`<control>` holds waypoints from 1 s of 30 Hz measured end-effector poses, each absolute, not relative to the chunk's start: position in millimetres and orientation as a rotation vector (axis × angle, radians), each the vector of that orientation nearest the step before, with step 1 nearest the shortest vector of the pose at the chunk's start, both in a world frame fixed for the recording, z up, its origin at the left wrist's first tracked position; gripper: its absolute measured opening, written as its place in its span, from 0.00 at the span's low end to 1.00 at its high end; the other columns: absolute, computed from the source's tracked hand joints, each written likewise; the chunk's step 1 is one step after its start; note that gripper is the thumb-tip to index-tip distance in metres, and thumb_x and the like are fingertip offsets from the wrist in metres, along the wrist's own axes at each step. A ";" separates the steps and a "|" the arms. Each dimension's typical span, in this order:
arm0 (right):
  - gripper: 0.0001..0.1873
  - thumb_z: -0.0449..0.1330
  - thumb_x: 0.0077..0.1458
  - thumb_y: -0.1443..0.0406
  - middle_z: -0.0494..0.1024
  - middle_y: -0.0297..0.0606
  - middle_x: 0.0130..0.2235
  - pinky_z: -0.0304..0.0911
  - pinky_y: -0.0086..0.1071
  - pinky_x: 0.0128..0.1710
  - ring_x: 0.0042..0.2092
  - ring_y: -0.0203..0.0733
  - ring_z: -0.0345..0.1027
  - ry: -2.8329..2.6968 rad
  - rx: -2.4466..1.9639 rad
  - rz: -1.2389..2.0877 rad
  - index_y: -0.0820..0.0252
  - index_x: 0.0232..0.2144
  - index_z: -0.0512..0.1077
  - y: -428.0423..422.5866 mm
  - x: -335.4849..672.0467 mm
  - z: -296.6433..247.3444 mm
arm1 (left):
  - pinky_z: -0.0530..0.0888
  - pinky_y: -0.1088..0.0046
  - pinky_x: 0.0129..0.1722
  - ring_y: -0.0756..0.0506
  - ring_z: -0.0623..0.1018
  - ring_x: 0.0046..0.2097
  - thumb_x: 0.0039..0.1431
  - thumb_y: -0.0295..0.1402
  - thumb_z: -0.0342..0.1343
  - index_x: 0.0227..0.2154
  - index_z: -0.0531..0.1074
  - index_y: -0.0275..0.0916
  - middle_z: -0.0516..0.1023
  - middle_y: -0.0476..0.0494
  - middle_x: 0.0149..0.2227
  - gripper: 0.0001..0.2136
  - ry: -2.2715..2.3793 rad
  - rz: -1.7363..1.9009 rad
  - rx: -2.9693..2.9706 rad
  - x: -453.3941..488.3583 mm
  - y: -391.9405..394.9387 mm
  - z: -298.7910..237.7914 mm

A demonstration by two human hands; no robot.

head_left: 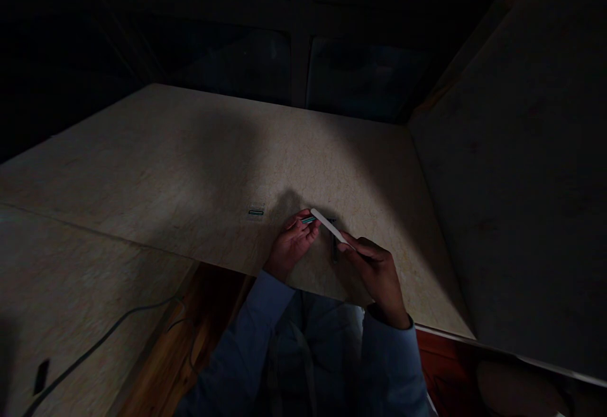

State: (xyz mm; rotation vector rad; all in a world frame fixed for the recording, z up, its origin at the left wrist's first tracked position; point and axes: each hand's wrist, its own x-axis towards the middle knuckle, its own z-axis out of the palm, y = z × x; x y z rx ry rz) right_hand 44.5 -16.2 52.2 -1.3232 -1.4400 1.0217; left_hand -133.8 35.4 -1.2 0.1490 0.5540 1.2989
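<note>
My left hand [293,245] is closed on a small razor cartridge [308,220] with teal and pale stripes, pinched near the fingertips. Between the thumb and fingers of my right hand [377,270] is a flat white stick [328,225] with a rounded end, shaped like a nail file. Its tip reaches up to the cartridge; whether they touch I cannot tell. Under the stick, a dark razor [334,253] lies on the table, partly hidden. Left of my hands, another teal-striped cartridge [256,213] lies in a clear plastic case.
The pale, marbled table [284,145] runs back to a dark window frame [300,44]. A dark panel [512,170] rises along its right side. At lower left, a cable [109,335] crosses another pale surface near a small black object [42,376]. The light is dim.
</note>
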 end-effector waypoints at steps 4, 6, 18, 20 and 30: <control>0.16 0.64 0.57 0.59 0.77 0.33 0.28 0.63 0.29 0.31 0.30 0.36 0.69 -1.516 -1.254 1.062 0.54 0.46 0.81 -17.7 37.6 53.5 | 0.74 0.67 0.51 0.45 0.79 0.48 0.63 0.24 0.48 0.35 0.75 0.41 0.80 0.43 0.42 0.11 0.566 1.294 0.102 -133.8 35.4 -2.5; 0.15 0.64 0.57 0.59 0.78 0.34 0.29 0.64 0.29 0.31 0.31 0.37 0.70 -1.508 -1.258 1.099 0.54 0.46 0.81 -17.7 35.6 52.4 | 0.73 0.67 0.52 0.44 0.78 0.51 0.62 0.24 0.51 0.35 0.75 0.40 0.79 0.42 0.43 0.08 0.554 1.290 0.099 -133.6 35.0 -2.1; 0.16 0.66 0.54 0.58 0.85 0.38 0.39 0.71 0.35 0.38 0.38 0.46 0.77 -1.420 -1.304 1.112 0.54 0.44 0.82 -18.9 41.9 52.4 | 0.72 0.67 0.51 0.46 0.79 0.46 0.60 0.20 0.51 0.34 0.75 0.37 0.79 0.41 0.41 0.10 0.546 1.313 0.119 -133.1 34.0 -0.3; 0.15 0.66 0.55 0.58 0.85 0.37 0.39 0.71 0.36 0.39 0.39 0.46 0.78 -1.443 -1.286 1.133 0.53 0.45 0.82 -18.9 40.1 51.8 | 0.72 0.67 0.50 0.45 0.79 0.46 0.60 0.20 0.52 0.34 0.76 0.37 0.79 0.40 0.41 0.09 0.541 1.306 0.127 -132.7 33.7 -0.8; 0.16 0.66 0.54 0.57 0.84 0.38 0.38 0.71 0.35 0.37 0.38 0.46 0.77 -1.413 -1.346 1.060 0.55 0.44 0.82 -19.0 48.6 54.9 | 0.75 0.69 0.46 0.47 0.80 0.43 0.60 0.20 0.53 0.34 0.76 0.39 0.79 0.43 0.40 0.09 0.513 1.314 0.140 -134.0 34.0 -6.3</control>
